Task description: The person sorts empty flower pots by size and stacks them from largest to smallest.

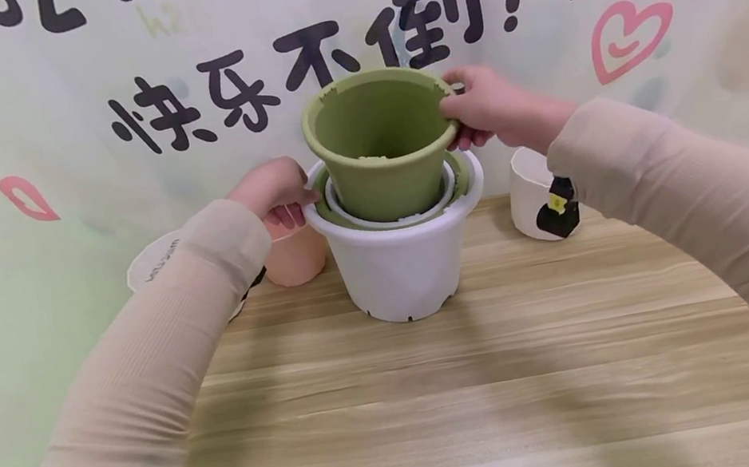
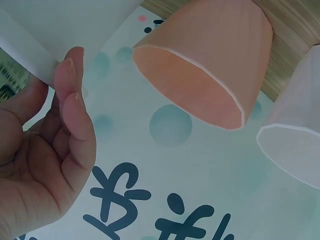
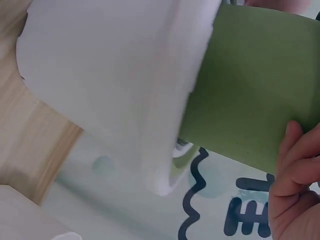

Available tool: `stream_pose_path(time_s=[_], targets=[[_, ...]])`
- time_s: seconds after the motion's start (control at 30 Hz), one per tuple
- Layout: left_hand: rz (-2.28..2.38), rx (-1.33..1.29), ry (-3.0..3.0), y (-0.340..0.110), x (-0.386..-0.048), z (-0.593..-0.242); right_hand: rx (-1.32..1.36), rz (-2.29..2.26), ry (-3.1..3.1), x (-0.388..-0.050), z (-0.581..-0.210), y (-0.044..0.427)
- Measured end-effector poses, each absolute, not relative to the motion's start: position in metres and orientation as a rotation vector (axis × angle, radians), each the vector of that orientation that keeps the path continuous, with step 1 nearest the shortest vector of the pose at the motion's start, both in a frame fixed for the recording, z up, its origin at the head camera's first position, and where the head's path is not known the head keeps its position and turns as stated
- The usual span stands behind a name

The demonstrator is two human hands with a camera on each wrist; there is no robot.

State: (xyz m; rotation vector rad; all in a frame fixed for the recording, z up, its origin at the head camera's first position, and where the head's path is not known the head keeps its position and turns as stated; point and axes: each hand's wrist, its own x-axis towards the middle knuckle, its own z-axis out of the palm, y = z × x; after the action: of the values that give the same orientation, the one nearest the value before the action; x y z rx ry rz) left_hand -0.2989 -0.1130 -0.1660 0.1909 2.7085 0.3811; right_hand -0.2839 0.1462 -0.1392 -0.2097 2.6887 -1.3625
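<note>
A large white pot [image 1: 400, 270] stands upright on the table, with a green pot rim and a white pot rim nested inside it. Above them a smaller green pot [image 1: 389, 183] sits partly inside the stack, its upper part raised well over the rims. My right hand [image 1: 494, 107] grips that green pot's rim at its right side; in the right wrist view, the fingers [image 3: 295, 150] lie against its green wall [image 3: 250, 90]. At the left, my left hand [image 1: 273, 188] pinches the outer white pot's rim between thumb and fingers, seen also in the left wrist view [image 2: 55, 135].
An orange pot [image 1: 296, 257] stands just left of the stack, with a white container [image 1: 157, 262] farther left, partly behind my left sleeve. On the right is a white container with black patches [image 1: 532, 198]. A printed cloth [image 1: 240, 11] hangs behind the wooden table [image 1: 445, 416].
</note>
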Motion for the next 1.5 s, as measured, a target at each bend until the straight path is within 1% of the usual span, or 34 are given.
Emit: stream_pose_path(time_s=[0.27, 0.83, 1.0, 1.3, 1.5], targets=[[0.356, 0.19, 2.695, -0.113, -0.301, -0.166, -0.159, -1.311, 2.634, -0.289, -0.157, 0.143], [0.359, 0.175, 2.705, -0.113, -0.3, -0.166, -0.181, -1.229, 2.628, -0.296, -0.188, 0.144], [0.373, 0.175, 2.709, -0.113, -0.3, -0.166, -0.261, -1.068, 2.688, -0.298, -0.19, 0.145], [0.38, 0.167, 2.709, -0.112, -0.3, -0.167, -0.31, -0.572, 3.007, -0.296, -0.194, 0.143], [0.368, 0.178, 2.717, -0.113, -0.297, -0.166, -0.301, -0.503, 3.044, -0.293, -0.193, 0.139]])
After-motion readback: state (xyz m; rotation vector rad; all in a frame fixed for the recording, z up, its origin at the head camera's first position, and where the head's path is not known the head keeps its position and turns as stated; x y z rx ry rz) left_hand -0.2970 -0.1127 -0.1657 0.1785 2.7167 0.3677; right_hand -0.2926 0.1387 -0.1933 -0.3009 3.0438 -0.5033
